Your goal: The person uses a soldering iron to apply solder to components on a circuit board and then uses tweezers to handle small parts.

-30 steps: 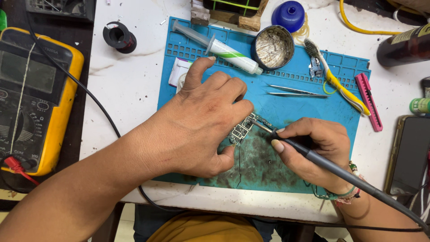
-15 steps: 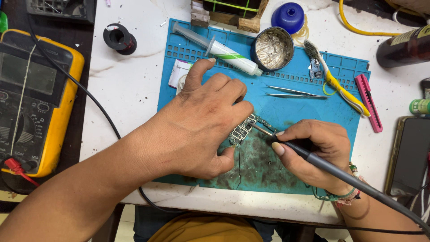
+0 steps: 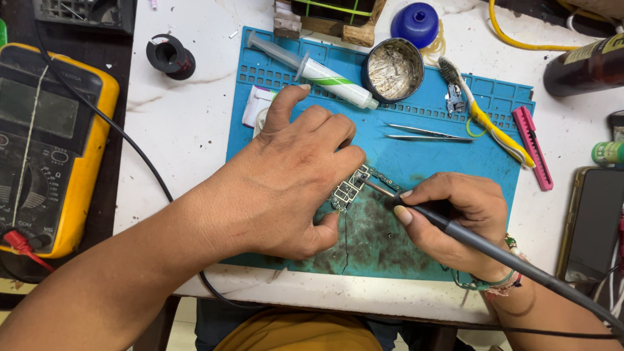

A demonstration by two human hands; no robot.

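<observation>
White bench, blue mat | L hand pins circuit board | R hand grips soldering iron

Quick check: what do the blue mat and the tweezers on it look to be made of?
Mat: looks like soft, matte silicone or rubber, with moulded ridges and pockets along its top edge and dark scorched staining near the board.
Tweezers: bare metal, probably steel; thin, grey, with a bright sheen.

Small circuit board flat on the blue mat, partly covered; black soldering iron slanted, tip touching it.
</observation>
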